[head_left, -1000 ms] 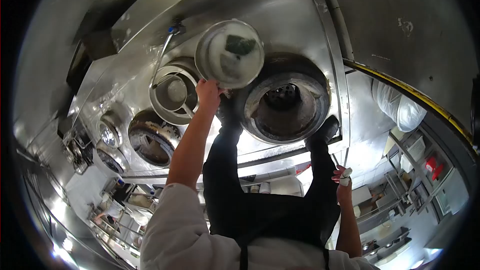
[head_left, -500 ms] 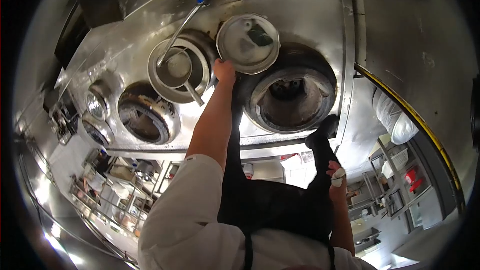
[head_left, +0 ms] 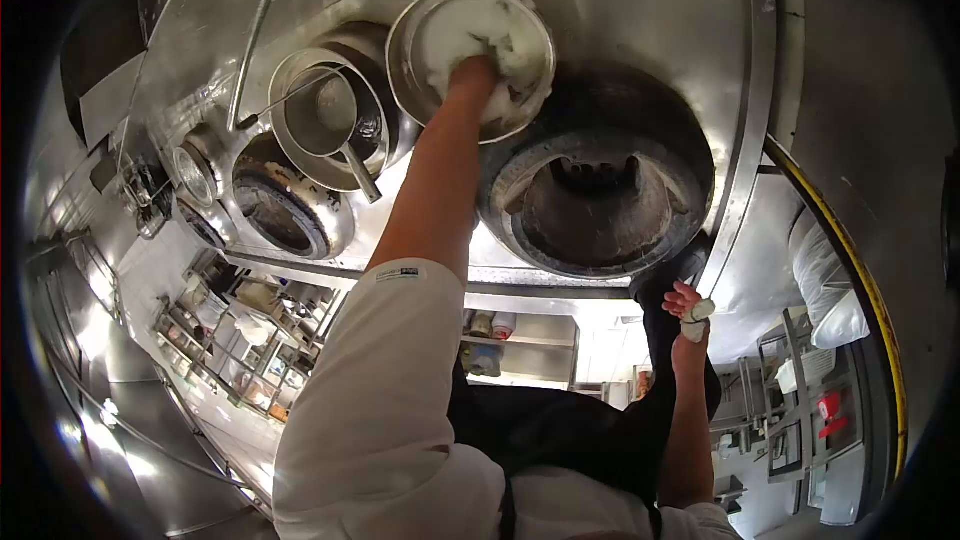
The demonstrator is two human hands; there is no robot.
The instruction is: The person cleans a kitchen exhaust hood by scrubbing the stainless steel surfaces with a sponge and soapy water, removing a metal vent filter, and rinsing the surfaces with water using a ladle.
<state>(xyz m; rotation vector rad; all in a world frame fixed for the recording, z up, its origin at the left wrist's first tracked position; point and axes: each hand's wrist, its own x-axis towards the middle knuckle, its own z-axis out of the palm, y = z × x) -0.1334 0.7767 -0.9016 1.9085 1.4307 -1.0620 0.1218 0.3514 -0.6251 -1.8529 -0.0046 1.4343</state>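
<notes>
Hovering nr R leg point(head_left: 661, 342): R hand point(head_left: 684, 306), fingers loosely spread, released, white wrap point(head_left: 697, 320) on it. L arm point(head_left: 432, 190): extended straight fwd, L hand point(head_left: 474, 72) down inside basin point(head_left: 404, 60), fingers sunk in white foam point(head_left: 448, 35); grip hidden, can't tell. Basin: btwn pot point(head_left: 284, 112) & burner point(head_left: 650, 130).

Left hand point(head_left: 472, 72): fingers hidden in the cloudy white contents point(head_left: 462, 25) of the pan point(head_left: 396, 70); grip, if any, cannot be read. Dark pieces point(head_left: 508, 43) there partly covered, outlines unclear. White material point(head_left: 698, 318) covers part of the right hand point(head_left: 686, 306); its kind cannot be told. Print on the sleeve label point(head_left: 399, 273) too small to read. Red object point(head_left: 830, 410) at right too small to identify. Left sleeve point(head_left: 380, 370) hides part of the shelving behind.
</notes>
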